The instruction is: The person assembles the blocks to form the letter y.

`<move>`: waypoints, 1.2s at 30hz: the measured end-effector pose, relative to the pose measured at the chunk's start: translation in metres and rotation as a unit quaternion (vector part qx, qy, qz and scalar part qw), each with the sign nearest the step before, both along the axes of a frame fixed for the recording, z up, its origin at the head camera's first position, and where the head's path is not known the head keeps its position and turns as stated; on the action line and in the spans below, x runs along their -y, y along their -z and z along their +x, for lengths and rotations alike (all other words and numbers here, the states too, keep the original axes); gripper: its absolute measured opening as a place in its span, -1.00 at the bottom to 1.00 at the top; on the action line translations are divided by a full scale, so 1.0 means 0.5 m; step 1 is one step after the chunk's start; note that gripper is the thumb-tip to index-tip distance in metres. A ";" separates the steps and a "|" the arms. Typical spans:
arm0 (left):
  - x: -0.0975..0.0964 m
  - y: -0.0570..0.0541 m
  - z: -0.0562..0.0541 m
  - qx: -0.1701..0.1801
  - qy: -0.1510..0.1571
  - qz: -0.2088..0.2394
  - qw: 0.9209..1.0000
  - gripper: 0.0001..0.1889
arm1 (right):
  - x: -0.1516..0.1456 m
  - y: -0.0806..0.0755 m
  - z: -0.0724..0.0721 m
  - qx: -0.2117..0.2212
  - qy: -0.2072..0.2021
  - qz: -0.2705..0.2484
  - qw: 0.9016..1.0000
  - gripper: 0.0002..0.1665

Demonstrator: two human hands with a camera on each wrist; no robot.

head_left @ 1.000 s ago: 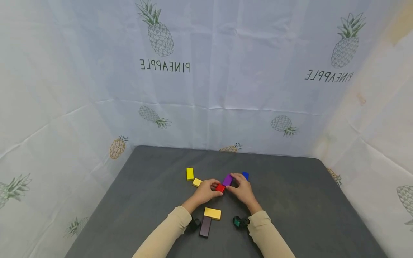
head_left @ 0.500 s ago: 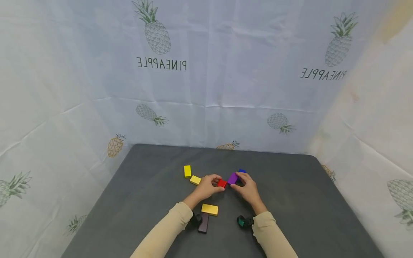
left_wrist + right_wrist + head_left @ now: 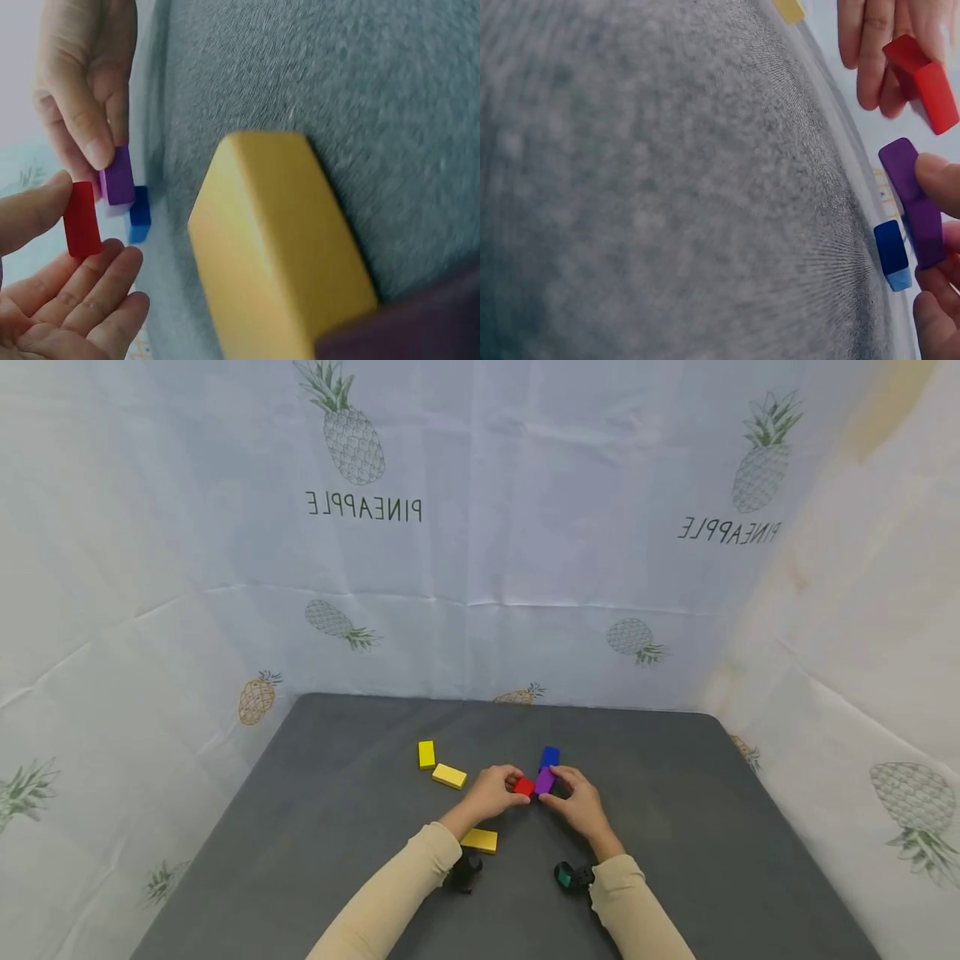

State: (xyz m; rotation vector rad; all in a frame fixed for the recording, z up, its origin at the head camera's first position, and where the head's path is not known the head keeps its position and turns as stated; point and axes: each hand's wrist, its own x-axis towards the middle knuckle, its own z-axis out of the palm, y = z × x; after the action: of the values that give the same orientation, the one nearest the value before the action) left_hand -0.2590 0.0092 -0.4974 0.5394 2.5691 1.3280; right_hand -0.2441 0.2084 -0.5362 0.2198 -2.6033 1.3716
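Note:
Between the thumb and fingers of my left hand is a red block; the left wrist view shows the red block pinched near its ends. My right hand pinches a purple block, just right of the red one. In the right wrist view a gap separates the purple block from the red block. Both look raised off the table. A blue block stands on the table just behind the purple one, also seen as a blue block in the right wrist view.
Two yellow blocks lie left of the hands, a bright yellow block and a paler yellow block. Nearer, another yellow block sits under the left wrist, beside a dark purple-brown block. A pineapple-print curtain surrounds the dark table.
The purple block shifted away from the red one, then came back close and turned more upright in view. More of the blue block shows now. The left wrist now covers most of the dark block.

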 end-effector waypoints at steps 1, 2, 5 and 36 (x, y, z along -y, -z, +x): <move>-0.002 0.003 0.001 0.004 -0.001 -0.003 1.000 -0.57 | 0.001 0.002 0.000 0.004 -0.001 0.000 1.000 -0.29; -0.003 0.006 0.001 0.005 0.000 -0.006 1.000 -0.57 | 0.001 0.004 0.000 0.007 -0.002 0.000 1.000 -0.29; -0.007 0.013 0.005 0.007 -0.002 -0.014 1.000 -0.58 | 0.001 0.010 0.001 0.011 -0.007 0.006 1.000 -0.29; -0.030 0.017 0.014 -0.022 -0.007 -0.079 0.997 -0.58 | -0.002 0.030 -0.009 -0.022 -0.014 0.029 0.999 -0.32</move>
State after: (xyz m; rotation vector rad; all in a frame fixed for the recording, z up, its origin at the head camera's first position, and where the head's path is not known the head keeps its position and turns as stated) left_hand -0.2518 0.0241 -0.5059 0.5286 2.6882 1.1169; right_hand -0.2487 0.2093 -0.5514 0.2919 -2.6158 1.2870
